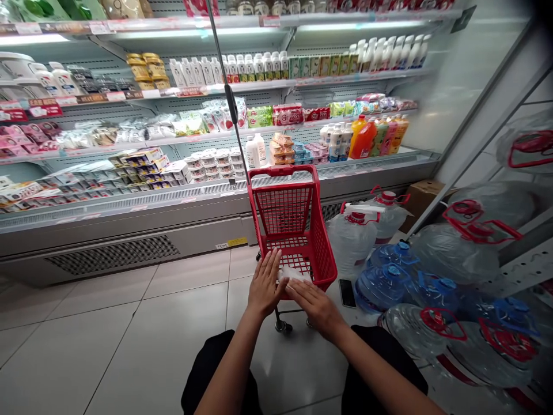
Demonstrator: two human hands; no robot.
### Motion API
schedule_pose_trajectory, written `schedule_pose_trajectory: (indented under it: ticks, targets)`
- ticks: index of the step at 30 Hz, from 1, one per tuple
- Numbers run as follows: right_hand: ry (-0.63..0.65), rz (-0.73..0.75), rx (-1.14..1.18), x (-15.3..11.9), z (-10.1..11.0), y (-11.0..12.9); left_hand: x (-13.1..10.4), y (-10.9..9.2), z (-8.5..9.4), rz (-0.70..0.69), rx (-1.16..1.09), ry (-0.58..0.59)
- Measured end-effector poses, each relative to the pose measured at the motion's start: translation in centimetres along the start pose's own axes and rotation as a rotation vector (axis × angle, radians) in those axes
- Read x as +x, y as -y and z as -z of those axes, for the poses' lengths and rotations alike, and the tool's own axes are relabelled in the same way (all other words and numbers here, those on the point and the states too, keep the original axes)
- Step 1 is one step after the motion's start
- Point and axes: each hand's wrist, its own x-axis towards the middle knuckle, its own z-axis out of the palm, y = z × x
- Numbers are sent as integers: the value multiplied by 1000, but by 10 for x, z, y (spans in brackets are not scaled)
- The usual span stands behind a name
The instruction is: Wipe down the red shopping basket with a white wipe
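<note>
A small red shopping cart (pixel 322 230) with lattice plastic sides stands in front of me. My left hand (pixel 265 285) is at its near left edge, fingers stretched out and pointing up. My right hand (pixel 317 305) lies flat at the near rim, its fingers extended toward the left hand. Just beyond the fingertips is a crumpled white piece (pixel 296 274), like a tissue or thin plastic; the hands partly hide it. Whether the right fingers touch it I cannot tell. Both hands are open.
A refrigerated display case (pixel 207 225) full of dairy goods and drinks runs behind the cart. To the right stand large clear water jugs (pixel 352 242) and blue ones (pixel 384 285). A dark phone (pixel 347 293) lies on the tiled floor (pixel 173 334) beside the cart.
</note>
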Motion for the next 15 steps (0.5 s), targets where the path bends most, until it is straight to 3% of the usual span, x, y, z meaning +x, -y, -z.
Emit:
schedule_pose_trajectory:
  ticks: [4,7,10,15]
  targets:
    - [23,-4,35,-30,45,-52,-3,8,4,11,33,-24]
    - [7,-53,37,-42,63,-74,-2,13,3,31,60,-32]
    - [-7,-100,60,-38,54,-62,2,7,-3,91,98,-75]
    - [37,-67,93,-20,26,-17,-5,-25,-15,114,126,-132]
